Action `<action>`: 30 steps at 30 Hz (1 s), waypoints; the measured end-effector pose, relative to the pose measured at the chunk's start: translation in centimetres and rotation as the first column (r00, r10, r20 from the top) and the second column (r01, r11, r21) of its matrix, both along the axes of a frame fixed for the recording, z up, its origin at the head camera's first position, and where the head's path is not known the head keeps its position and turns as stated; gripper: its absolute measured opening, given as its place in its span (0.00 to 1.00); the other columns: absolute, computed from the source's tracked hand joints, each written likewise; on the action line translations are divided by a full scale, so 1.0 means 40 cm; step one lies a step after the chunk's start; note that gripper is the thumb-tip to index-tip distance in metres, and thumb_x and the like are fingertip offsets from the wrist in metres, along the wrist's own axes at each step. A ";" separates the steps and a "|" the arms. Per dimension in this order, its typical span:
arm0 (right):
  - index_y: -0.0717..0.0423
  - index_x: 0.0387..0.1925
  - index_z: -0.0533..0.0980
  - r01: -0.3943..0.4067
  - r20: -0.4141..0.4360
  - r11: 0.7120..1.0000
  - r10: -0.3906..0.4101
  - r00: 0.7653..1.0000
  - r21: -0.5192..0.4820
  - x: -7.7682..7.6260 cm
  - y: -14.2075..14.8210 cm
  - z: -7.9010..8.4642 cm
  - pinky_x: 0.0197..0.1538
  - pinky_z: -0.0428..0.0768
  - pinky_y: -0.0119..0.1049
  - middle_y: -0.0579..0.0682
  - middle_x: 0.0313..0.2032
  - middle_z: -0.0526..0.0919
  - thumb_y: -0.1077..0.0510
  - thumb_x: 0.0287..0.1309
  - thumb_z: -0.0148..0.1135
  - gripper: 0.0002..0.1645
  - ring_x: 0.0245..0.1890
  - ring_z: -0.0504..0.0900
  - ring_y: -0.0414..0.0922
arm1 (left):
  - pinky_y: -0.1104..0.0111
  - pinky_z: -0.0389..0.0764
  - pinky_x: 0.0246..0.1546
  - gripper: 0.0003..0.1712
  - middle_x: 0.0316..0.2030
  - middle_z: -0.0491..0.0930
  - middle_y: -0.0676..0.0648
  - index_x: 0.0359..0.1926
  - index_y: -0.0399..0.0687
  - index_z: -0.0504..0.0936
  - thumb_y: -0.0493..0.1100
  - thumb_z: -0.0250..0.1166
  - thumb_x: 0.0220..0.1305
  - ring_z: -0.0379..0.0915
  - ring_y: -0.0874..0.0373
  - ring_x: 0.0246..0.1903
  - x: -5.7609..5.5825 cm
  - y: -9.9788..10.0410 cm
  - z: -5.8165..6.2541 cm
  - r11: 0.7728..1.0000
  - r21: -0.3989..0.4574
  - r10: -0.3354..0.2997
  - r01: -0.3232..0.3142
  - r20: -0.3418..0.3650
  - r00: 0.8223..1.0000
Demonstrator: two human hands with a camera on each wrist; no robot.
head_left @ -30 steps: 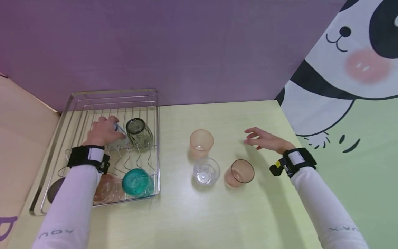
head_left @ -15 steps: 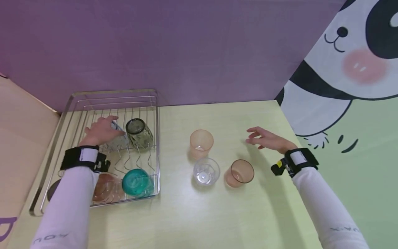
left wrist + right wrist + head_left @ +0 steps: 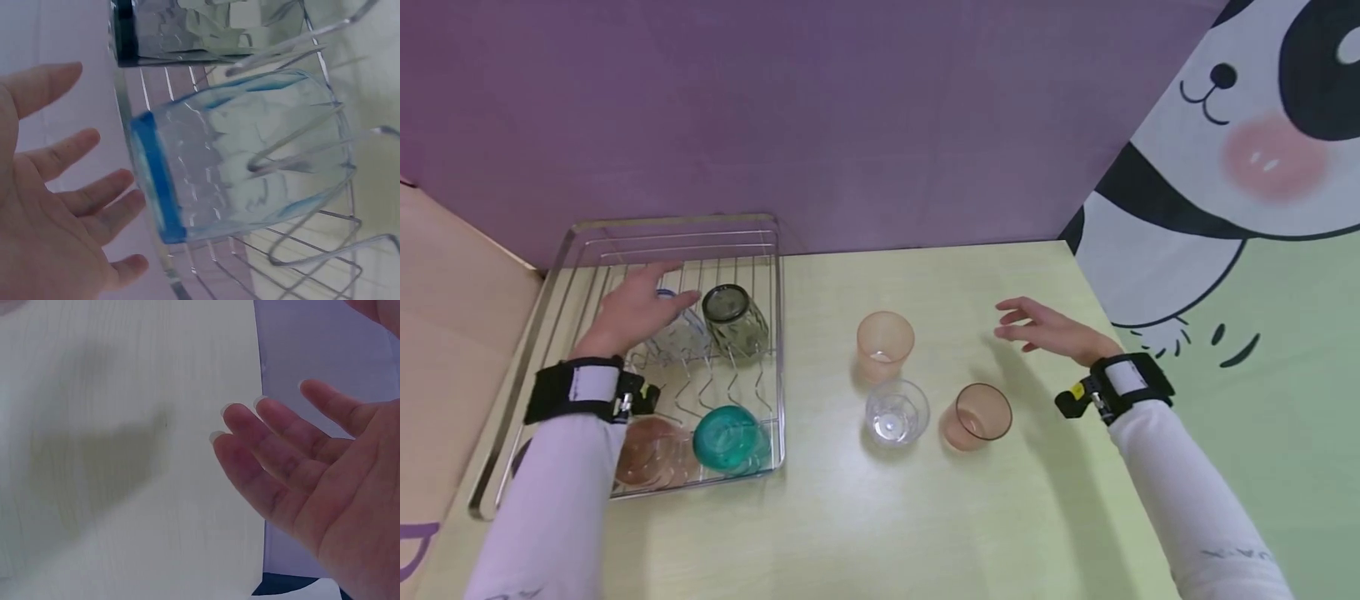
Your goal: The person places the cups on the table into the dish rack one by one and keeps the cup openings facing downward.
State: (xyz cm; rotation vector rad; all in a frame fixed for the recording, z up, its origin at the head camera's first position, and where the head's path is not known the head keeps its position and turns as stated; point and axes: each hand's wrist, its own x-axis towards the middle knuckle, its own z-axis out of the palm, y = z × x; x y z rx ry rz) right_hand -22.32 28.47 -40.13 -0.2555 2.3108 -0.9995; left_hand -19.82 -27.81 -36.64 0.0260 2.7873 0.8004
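In the left wrist view a clear glass (image 3: 250,162) with a blue base leans upside down in the wire dish rack (image 3: 780,333). My left hand (image 3: 636,307) is right above that glass in the head view, thumb and fingers spread; the left wrist view has the fingertips just off its blue base. Beside it, to the right, a grey-green glass (image 3: 737,323) is also inverted in the rack. My right hand (image 3: 1045,331) hovers over the right part of the table, fingers loosely bent with nothing in them. Its shadow falls on the wood in the right wrist view.
A teal glass (image 3: 730,442) and a pinkish glass (image 3: 651,452) lie in the rack's front row. On the table (image 3: 880,533) stand a peach glass (image 3: 885,343), a clear glass (image 3: 897,414) and a pink-brown glass (image 3: 977,417). A purple wall (image 3: 865,125) rises behind.
My left hand has let go of the blue-based glass and drawn back up and left, leaving it in the rack. My right hand has barely shifted.
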 end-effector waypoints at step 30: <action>0.42 0.68 0.63 -0.244 -0.005 0.969 0.244 0.970 0.045 0.050 -0.141 0.086 0.65 0.71 0.52 0.51 0.61 0.73 0.40 0.62 0.62 0.36 0.61 0.75 0.48 | 0.29 0.37 0.69 0.42 0.74 0.54 0.32 0.75 0.43 0.56 0.60 0.56 0.70 0.46 0.33 0.74 -0.009 0.167 0.045 0.966 -0.090 -0.250 0.241 -0.107 0.962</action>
